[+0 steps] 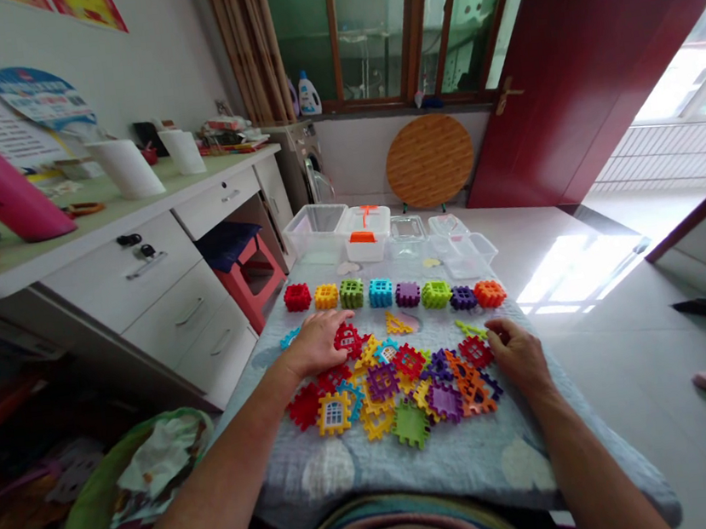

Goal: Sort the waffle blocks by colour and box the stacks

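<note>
My left hand (319, 343) reaches over the left side of a loose pile of plastic building-block panels, fingers stretched out. A red windowed panel (350, 341) lies between its thumb and fingers. My right hand (519, 353) is at the pile's right edge, its fingers curled in; whatever they may hold is hidden. Close to those fingertips are a light green strip-like piece (469, 328) and a red square panel (475, 351). The pile also includes a yellow windowed panel (334, 414), a green panel (410, 425), a purple panel (445, 402) and orange panels (473, 387).
Beyond the pile runs a row of assembled cubes, from a red cube (297, 297) to an orange cube (490, 293). Clear plastic boxes (318, 233) and an orange-handled box (369, 245) stand at the far end of the cloth-covered table (327, 469). A green basket (80, 525) is at left.
</note>
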A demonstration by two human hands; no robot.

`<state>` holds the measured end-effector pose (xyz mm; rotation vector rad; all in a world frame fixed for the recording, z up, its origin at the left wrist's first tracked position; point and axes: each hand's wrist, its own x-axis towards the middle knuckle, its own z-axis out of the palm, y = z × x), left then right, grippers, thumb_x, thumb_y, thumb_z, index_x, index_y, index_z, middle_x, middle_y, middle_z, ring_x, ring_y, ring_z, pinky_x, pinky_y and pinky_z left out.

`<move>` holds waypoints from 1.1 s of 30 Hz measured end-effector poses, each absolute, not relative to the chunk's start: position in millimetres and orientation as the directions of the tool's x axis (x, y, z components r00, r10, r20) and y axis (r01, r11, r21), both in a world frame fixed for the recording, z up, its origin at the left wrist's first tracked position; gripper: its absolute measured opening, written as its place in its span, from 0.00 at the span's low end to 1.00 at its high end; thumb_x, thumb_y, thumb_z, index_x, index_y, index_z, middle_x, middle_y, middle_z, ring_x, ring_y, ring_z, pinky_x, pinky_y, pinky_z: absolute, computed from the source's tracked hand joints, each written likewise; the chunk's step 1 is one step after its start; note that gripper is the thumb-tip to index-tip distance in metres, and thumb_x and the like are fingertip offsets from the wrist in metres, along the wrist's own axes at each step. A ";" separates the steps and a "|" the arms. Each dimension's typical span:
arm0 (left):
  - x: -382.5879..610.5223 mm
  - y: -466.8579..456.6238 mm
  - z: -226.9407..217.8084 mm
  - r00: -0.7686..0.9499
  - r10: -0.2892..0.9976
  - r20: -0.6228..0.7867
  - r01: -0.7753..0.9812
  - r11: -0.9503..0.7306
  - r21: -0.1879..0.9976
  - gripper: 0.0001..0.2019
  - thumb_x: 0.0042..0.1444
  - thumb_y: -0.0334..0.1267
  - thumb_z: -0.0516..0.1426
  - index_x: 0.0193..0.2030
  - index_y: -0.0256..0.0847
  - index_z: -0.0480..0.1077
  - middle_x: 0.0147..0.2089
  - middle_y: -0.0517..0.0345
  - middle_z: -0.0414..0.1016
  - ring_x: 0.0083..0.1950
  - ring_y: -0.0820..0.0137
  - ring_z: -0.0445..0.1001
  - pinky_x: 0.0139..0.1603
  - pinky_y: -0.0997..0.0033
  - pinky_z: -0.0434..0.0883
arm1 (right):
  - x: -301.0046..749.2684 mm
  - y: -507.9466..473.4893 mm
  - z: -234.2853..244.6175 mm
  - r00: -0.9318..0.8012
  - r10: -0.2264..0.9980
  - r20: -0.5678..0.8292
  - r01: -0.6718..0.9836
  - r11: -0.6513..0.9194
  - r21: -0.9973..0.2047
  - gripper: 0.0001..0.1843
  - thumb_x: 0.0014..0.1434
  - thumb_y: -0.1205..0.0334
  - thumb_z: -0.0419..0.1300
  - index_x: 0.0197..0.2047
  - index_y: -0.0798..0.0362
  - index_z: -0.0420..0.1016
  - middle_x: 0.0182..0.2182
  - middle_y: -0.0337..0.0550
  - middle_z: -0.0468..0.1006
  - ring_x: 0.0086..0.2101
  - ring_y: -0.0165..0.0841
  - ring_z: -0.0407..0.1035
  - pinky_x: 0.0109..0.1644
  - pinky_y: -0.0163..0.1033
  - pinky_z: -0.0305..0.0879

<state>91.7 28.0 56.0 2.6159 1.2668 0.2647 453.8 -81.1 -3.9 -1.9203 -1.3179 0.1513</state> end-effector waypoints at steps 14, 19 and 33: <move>97.5 26.0 45.1 0.643 0.765 -0.039 0.755 -0.625 0.197 0.37 0.43 0.37 0.61 0.64 0.40 0.62 0.57 0.48 0.73 0.58 0.55 0.69 0.62 0.57 0.61 | 453.4 -80.6 -4.4 0.464 0.828 0.316 0.731 -0.156 -0.664 0.21 0.51 0.49 0.52 0.37 0.55 0.78 0.27 0.45 0.78 0.27 0.35 0.69 0.37 0.41 0.66; 97.9 26.6 50.7 0.639 0.764 -0.088 0.764 -0.618 0.183 0.38 0.43 0.34 0.60 0.65 0.40 0.61 0.59 0.48 0.71 0.60 0.56 0.68 0.62 0.58 0.62 | 454.2 -80.6 -5.1 0.456 0.832 0.317 0.731 -0.147 -0.667 0.21 0.50 0.49 0.52 0.37 0.55 0.78 0.27 0.45 0.78 0.26 0.35 0.68 0.36 0.41 0.66; 101.2 30.5 56.6 0.645 0.755 -0.121 0.764 -0.632 0.133 0.38 0.43 0.35 0.61 0.65 0.40 0.61 0.56 0.46 0.73 0.58 0.55 0.70 0.60 0.58 0.64 | 453.7 -81.3 -3.8 0.460 0.831 0.313 0.734 -0.158 -0.661 0.22 0.50 0.49 0.52 0.38 0.55 0.78 0.27 0.45 0.78 0.26 0.35 0.68 0.36 0.41 0.66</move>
